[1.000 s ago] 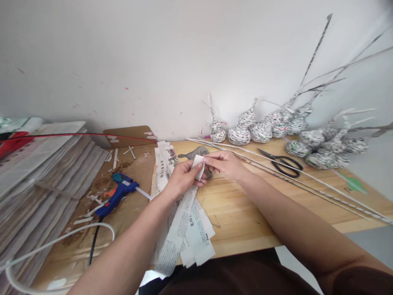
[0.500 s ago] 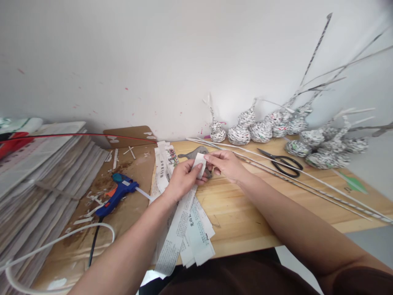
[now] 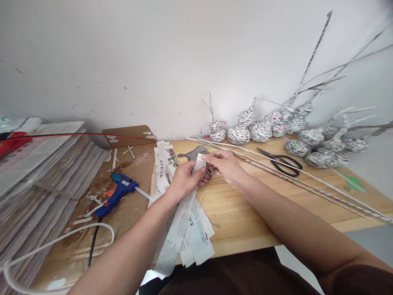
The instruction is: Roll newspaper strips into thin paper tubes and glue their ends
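Observation:
A long printed newspaper strip (image 3: 175, 241) runs from the table's front edge up to both hands. My left hand (image 3: 186, 180) is closed around its upper part, thumb on top. My right hand (image 3: 222, 164) pinches the strip's top end between thumb and fingers, close beside the left. Behind the hands lies a grey cloth (image 3: 199, 150), partly hidden. More newspaper strips (image 3: 198, 233) are spread under the held one, and others (image 3: 161, 164) lie to the left of the hands.
A blue glue gun (image 3: 118, 194) rests on cardboard, left, beside stacked newspapers (image 3: 52, 180). Black scissors (image 3: 281, 162) and long paper rods (image 3: 307, 182) lie right. Several woven paper gourds (image 3: 238, 134) line the wall (image 3: 153, 61).
My right thumb and fingers have shifted slightly left over the strip's top end. My left hand has barely moved and still grips the strip.

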Tool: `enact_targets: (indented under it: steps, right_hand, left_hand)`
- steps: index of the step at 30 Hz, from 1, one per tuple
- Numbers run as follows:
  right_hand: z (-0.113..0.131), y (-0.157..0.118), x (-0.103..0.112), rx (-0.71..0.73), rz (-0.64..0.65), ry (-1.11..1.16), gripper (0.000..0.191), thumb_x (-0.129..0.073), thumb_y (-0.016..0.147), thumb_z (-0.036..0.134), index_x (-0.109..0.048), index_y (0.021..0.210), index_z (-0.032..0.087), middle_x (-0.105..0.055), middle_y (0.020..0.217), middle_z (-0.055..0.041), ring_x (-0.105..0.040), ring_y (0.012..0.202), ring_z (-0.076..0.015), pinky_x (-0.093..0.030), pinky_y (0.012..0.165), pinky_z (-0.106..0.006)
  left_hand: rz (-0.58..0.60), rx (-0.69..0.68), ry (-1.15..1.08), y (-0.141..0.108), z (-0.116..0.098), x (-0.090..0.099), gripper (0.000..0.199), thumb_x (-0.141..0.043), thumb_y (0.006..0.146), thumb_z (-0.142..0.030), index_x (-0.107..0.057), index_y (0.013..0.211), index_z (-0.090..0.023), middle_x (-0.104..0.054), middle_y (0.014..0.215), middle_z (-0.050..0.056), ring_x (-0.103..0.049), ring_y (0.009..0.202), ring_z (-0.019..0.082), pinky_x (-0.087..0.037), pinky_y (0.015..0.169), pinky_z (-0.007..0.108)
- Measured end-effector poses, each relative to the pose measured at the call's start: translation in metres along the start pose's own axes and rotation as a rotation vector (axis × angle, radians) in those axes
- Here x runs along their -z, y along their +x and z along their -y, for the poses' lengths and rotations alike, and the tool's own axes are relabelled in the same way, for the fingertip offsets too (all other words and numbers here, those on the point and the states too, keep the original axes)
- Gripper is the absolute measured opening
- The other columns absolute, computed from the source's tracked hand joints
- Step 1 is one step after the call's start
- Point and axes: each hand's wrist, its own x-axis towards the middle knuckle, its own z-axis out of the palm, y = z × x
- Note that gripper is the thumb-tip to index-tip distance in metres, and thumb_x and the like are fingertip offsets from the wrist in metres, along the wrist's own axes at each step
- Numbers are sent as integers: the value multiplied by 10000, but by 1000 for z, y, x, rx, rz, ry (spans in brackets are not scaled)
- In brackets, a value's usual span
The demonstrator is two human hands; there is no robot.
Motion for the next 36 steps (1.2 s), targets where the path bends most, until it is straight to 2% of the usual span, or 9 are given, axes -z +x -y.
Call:
enact_targets:
  steps: [12,18,21,27,36]
  right_hand:
    - [-4,-3,-7,39,23,62,402,-782,641,427,-494,549,162,-486,455,59,-369,371,-44,-245,357,-196]
    - [-1,-4,-1,63,210,-69,277,-719,729,407,-652,782,143,-597,574,13,-521,466,-85,-329,415,-199]
    - [-1,-4,1,74,260,-80,263,-699,749,392,-666,777,132,-602,554,1,-557,482,-109,-376,454,-220]
    - [0,-3,0,52,175,-74,286,-714,720,406,-704,792,129,-597,557,3,-494,449,-84,-308,404,-211]
    - [0,1,4,33,111,-93,292,-726,695,419,-689,726,130,-509,504,34,-377,424,-57,-245,390,-205]
  left_hand:
    - [19,-1,-6,-3,2,-3,312,-646,781,-442,-638,828,-134,-664,716,49,-652,663,157,-563,628,285]
    - [-8,55,-114,-2,1,0,323,-661,773,-445,-641,831,-128,-670,713,51,-650,659,142,-559,632,268]
    - [-3,33,-85,0,3,3,337,-654,778,-456,-653,826,-122,-676,720,57,-647,660,135,-555,639,259]
    - [14,4,-76,4,8,5,346,-643,783,-463,-667,852,-124,-703,784,74,-668,722,166,-563,696,301]
    - [-31,59,-39,3,5,6,371,-652,766,-481,-680,879,-129,-712,801,86,-673,701,178,-555,625,281]
